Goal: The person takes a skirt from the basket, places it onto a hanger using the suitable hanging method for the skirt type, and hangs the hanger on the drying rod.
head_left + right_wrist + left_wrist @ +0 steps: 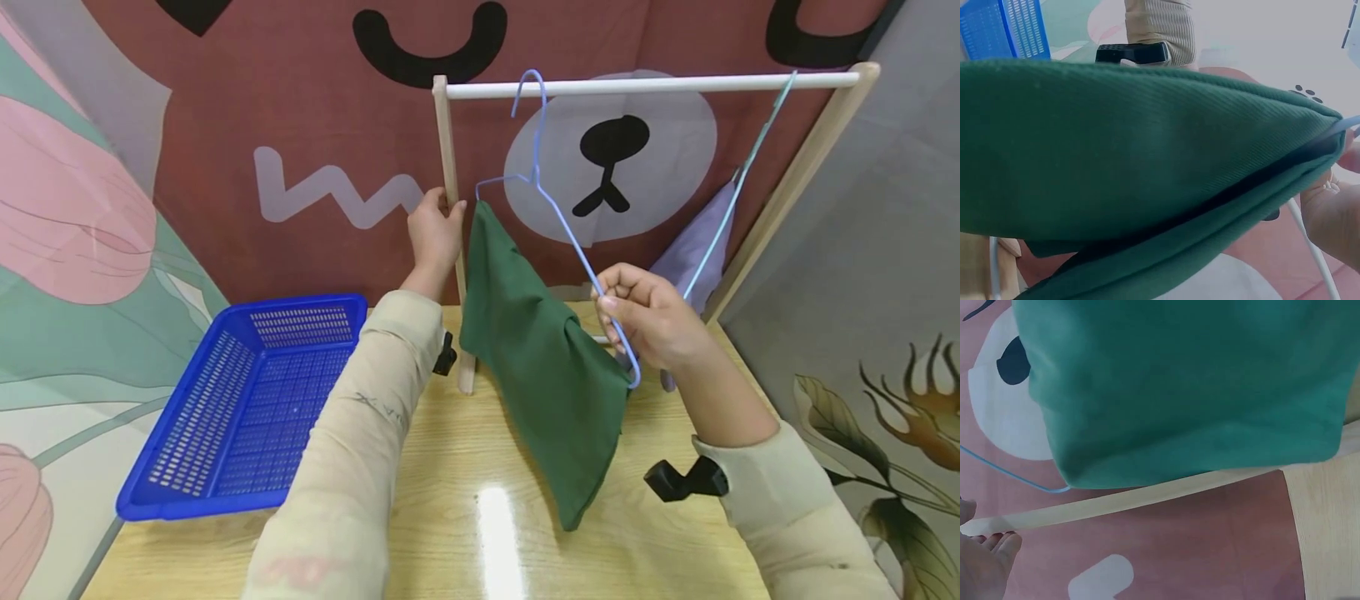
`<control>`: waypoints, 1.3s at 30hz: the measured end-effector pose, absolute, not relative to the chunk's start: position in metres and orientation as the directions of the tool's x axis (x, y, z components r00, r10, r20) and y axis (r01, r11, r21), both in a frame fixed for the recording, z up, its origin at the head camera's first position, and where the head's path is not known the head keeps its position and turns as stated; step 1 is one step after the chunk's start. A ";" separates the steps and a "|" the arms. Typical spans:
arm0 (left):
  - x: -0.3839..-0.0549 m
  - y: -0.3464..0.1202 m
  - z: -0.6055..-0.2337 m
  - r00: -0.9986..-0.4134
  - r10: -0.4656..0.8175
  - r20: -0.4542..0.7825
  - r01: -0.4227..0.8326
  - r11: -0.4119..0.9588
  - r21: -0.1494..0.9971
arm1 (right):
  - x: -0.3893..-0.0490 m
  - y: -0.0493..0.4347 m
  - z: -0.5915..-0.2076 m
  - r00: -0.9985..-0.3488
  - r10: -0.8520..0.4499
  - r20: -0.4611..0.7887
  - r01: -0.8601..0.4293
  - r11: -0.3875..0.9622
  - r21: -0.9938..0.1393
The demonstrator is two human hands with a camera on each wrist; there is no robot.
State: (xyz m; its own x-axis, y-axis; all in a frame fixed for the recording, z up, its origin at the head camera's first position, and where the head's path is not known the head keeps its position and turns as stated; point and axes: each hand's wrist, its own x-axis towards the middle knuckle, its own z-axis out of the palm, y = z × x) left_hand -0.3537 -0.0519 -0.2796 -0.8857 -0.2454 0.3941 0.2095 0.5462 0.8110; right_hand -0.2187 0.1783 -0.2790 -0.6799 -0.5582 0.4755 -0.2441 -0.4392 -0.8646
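My left hand (435, 237) holds the left wooden post (446, 137) of a small clothes rack, thumb on one side and fingers on the other. With my right hand (652, 325) I pinch the lower right arm of a blue clothes hanger (567, 233). A green cloth (551, 375) drapes from the hanger, one corner pointing down over the table. The hanger's hook overlaps the rack's white bar (637, 85) near its left end. In the right wrist view the folded green cloth (1147, 150) covers much of the scene, with my right hand (1338, 215) at its corner.
A blue plastic basket (258, 400) stands on the wooden table (442, 517) at the left. On the rack's right end hangs a teal hanger (738, 192) with a light purple cloth (693, 242). A printed bear-face cloth (322, 100) forms the backdrop.
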 end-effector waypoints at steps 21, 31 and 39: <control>-0.363 -0.053 -0.279 -0.839 -0.303 0.452 0.193 0.612 0.767 | -0.242 0.166 -0.259 -0.731 -0.495 0.471 -0.298 -0.389 -0.872; -0.363 -0.055 -0.283 -0.845 -0.255 0.471 0.203 0.661 0.722 | -0.253 0.166 -0.257 -0.720 -0.533 0.444 -0.272 -0.372 -0.887; -0.363 -0.056 -0.285 -0.830 -0.243 0.503 0.227 0.676 0.701 | -0.260 0.168 -0.258 -0.735 -0.539 0.411 -0.266 -0.328 -0.906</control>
State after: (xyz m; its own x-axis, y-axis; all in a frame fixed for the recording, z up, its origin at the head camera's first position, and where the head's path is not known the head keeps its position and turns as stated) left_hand -0.3632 -0.0563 -0.2851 -0.8298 -0.2425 0.5026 0.2270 0.6761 0.7010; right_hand -0.2600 0.1681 -0.2584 -0.7353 -0.5389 0.4110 -0.2661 -0.3282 -0.9063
